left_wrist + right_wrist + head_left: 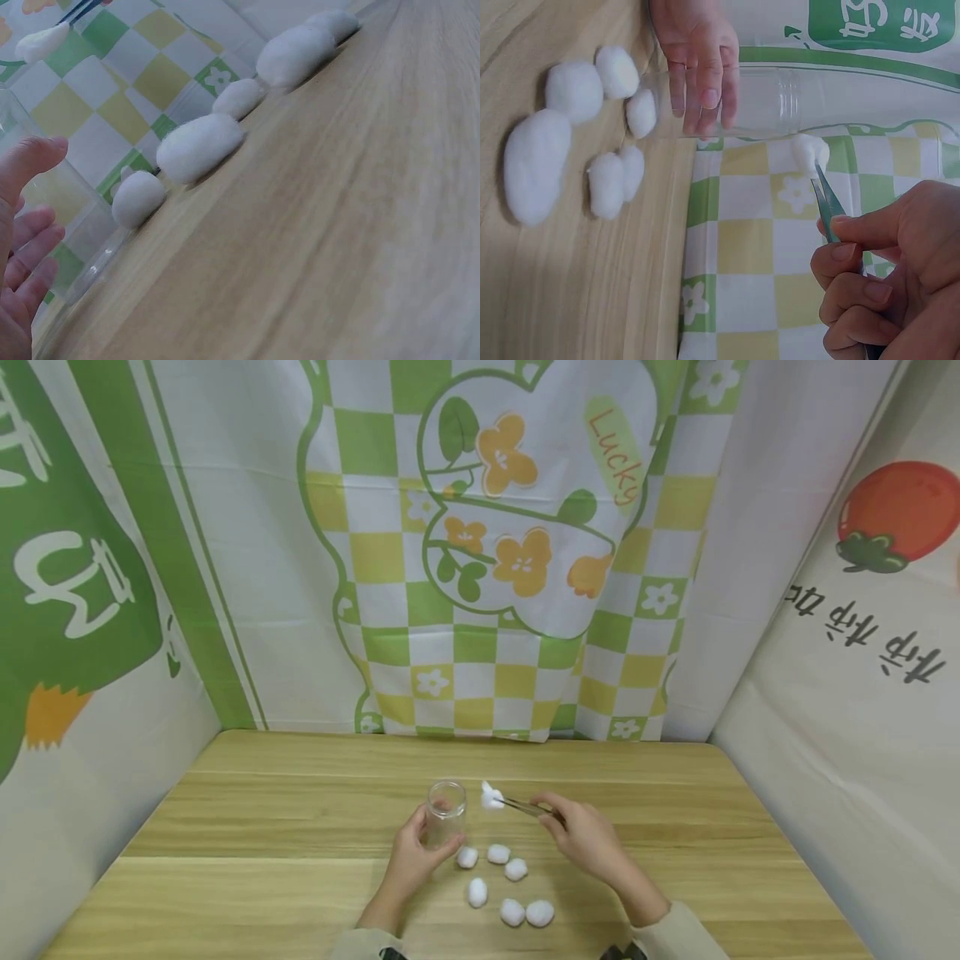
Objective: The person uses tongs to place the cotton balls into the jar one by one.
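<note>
My left hand (411, 857) grips a clear glass jar (447, 814) that stands upright on the table, its mouth uncovered. Thumb and fingers wrap the jar's sides in the left wrist view. In my right hand (588, 839) is a pair of metal tweezers (528, 808), pinched between thumb and fingers. The tweezers' tips hold a white cotton ball (491, 796), raised just right of the jar's rim. In the right wrist view this cotton ball (808, 154) appears beside the jar's open end. No cotton shows inside the jar.
Several white cotton balls lie on the wooden table (300, 827) in front of the jar. One cotton ball (467, 857) is close by the left thumb, and a pair (527, 912) sits nearer the body. A checkered curtain (510, 685) hangs behind the table's far edge.
</note>
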`<move>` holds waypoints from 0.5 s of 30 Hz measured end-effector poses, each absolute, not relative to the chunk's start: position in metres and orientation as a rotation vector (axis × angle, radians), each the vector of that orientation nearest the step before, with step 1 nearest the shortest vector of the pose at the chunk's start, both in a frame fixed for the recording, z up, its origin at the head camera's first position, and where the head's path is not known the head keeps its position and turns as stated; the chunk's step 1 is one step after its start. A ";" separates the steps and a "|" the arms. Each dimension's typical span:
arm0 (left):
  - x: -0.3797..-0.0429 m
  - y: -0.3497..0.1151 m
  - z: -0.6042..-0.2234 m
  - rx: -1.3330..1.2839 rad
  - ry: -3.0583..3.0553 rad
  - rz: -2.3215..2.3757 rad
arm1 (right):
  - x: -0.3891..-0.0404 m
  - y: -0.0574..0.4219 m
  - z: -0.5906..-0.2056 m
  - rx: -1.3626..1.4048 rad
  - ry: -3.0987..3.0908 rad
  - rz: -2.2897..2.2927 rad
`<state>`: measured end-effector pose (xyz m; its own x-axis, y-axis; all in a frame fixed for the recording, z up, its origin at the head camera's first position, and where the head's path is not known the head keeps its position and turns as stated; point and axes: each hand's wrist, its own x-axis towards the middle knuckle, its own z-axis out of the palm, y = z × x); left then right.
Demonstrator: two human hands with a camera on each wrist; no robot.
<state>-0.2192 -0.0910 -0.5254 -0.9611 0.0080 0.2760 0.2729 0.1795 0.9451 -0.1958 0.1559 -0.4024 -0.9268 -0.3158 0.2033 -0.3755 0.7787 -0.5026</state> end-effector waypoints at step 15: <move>-0.220 -0.091 -0.526 -0.242 -2.245 -1.889 | -0.196 0.139 -0.393 0.597 -2.832 0.805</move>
<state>-0.2197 -0.0912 -0.5264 -0.9671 -0.0016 0.2544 0.2503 0.1711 0.9529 -0.1962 0.1389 -0.3926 -0.9119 -0.3361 0.2356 -0.4097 0.7785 -0.4755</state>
